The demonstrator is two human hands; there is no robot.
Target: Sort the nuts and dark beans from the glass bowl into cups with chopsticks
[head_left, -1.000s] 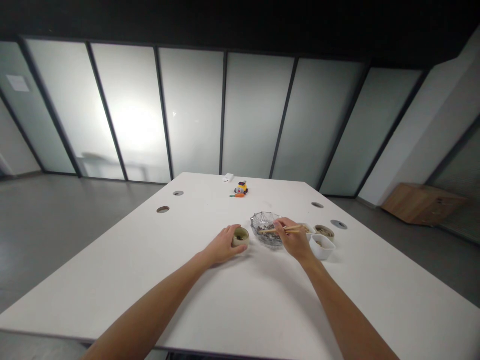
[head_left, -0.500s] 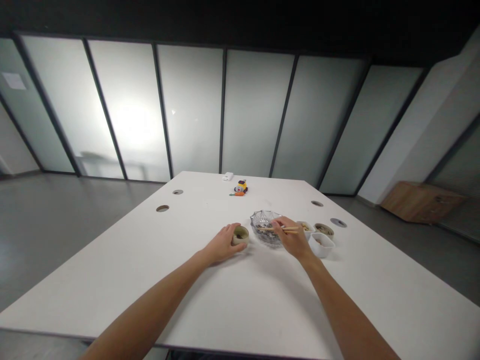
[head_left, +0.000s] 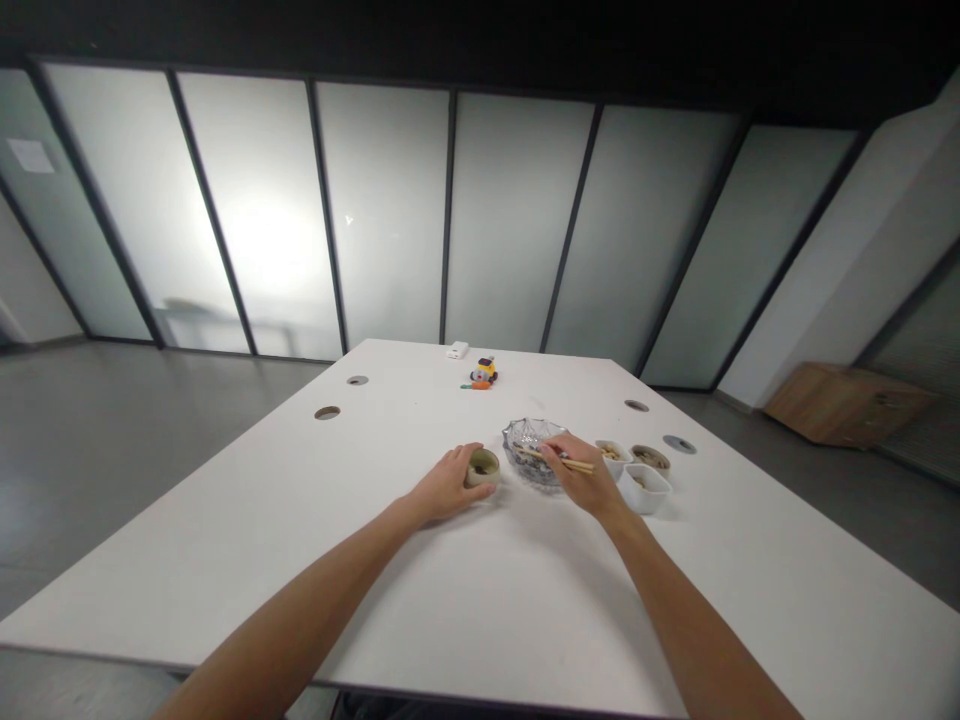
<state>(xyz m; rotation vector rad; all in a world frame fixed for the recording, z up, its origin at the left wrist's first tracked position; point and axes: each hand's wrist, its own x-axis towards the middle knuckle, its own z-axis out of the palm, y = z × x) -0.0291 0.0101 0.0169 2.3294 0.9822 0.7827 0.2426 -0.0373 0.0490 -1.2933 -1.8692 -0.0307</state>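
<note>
My left hand (head_left: 451,485) is wrapped round the side of a small greenish cup (head_left: 484,478) standing on the white table; a few dark bits lie inside it. In my right hand (head_left: 577,470) is a pair of wooden chopsticks (head_left: 576,465), their tips pointing left into a clear cut-glass bowl (head_left: 517,440). Small dark and pale pieces lie in the bowl, too small to name. My right hand hides part of the bowl's right side.
Right of my right hand stand two small white bowls (head_left: 646,492) and a round brownish bowl (head_left: 651,458), each with small pieces inside. Farther back are a yellow toy vehicle (head_left: 486,369), an orange toy carrot (head_left: 478,385) and a white box (head_left: 457,350). The table (head_left: 450,610) has round holes.
The chopsticks have tilted slightly, their tips a little higher and farther left within the glass bowl. My left hand keeps its hold on the cup. The whole view has shifted a little.
</note>
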